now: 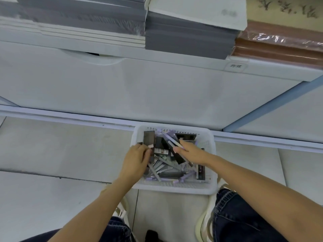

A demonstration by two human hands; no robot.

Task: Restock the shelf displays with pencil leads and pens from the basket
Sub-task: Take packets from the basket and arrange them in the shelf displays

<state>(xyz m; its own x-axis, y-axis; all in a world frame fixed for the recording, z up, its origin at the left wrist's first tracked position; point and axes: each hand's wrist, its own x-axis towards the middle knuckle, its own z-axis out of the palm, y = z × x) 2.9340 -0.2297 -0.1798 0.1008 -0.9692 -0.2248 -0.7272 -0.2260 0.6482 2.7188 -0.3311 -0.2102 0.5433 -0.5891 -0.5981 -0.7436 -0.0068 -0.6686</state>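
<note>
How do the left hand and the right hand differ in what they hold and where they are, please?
The left hand grips a small dark item, mostly hidden, while the right hand holds a pale pen. The left hand is at the basket's left rim; the right hand is over its middle. Both reach into the basket with curled fingers.

Shelf label [235, 66]: writing blurred, unreadable. Paper stacks [78, 14]: cut off by the top edge. Brown stack [279, 46]: cut off at the right edge. Basket [174, 188]: near-left corner hidden under the left forearm. Dark packs [161, 151]: print too small to read. Left hand [135, 160]: fingertips buried among packs, grip unclear. Pen [173, 141]: near end hidden inside the right hand [190, 151].
</note>
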